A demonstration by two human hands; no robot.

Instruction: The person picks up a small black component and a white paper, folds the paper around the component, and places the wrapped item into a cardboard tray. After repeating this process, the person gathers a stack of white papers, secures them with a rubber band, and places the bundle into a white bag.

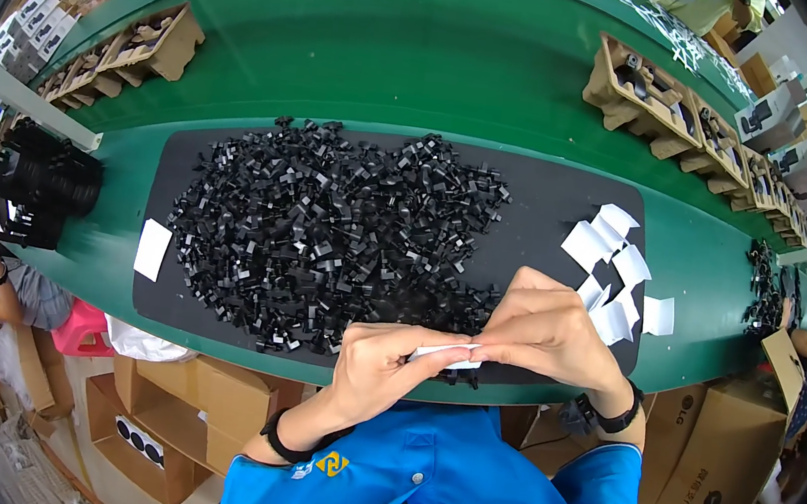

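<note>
Close to my body, over the near edge of the mat, my left hand and my right hand meet at a small white folded piece of paper or card. Both hands pinch it between thumb and fingers, so much of it is hidden. Beyond them spreads a wide pile of small black plastic parts on a black mat. Several folded white pieces lie right of the pile, next to my right hand. One flat white piece rests at the mat's left edge.
A green panel rises behind the green bench. Brown pulp trays with black items line the right, and more trays the left. Black stacked items stand at the left end. Cardboard boxes sit below the bench; other people work at both sides.
</note>
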